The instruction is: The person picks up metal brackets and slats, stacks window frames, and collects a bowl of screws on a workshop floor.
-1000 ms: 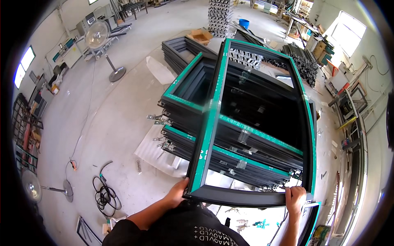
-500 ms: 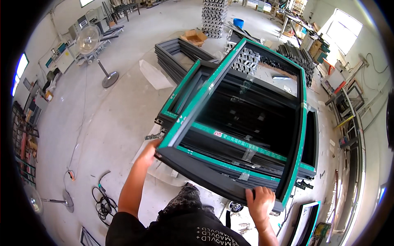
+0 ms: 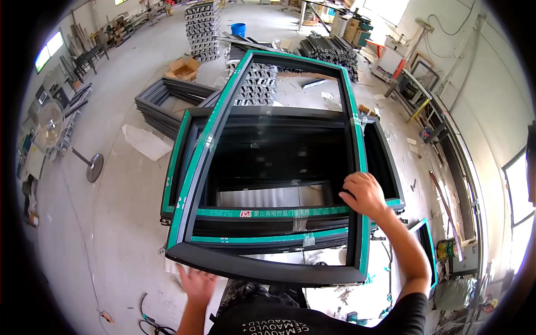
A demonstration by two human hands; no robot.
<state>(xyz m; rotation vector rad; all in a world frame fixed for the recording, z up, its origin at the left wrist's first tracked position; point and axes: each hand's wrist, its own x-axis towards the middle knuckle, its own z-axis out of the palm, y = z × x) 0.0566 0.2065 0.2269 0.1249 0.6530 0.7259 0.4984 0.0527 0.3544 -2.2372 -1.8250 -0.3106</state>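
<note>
A large dark grey window frame (image 3: 265, 272) with green protective film on its faces is tilted over a stack of similar dark frames (image 3: 268, 209). Under its near left corner is my left hand (image 3: 198, 283), bearing against the near bar, its fingers partly hidden below it. My right hand (image 3: 364, 194) is wrapped around the right side bar, thumb on the inner edge. Through the opening I see the stacked frames, with green film strips and bits of clear tape.
Another pile of grey frames (image 3: 159, 106) lies beyond on the left, near a cardboard box (image 3: 183, 68). Farther back are stacked metal profiles (image 3: 202, 30) and a blue bucket (image 3: 238, 29). A pedestal fan (image 3: 51, 124) stands left. A green-edged frame (image 3: 427, 245) leans at right.
My right hand has moved from the near right corner up to the right side bar. My left hand has shifted beneath the near left corner. The view has turned right.
</note>
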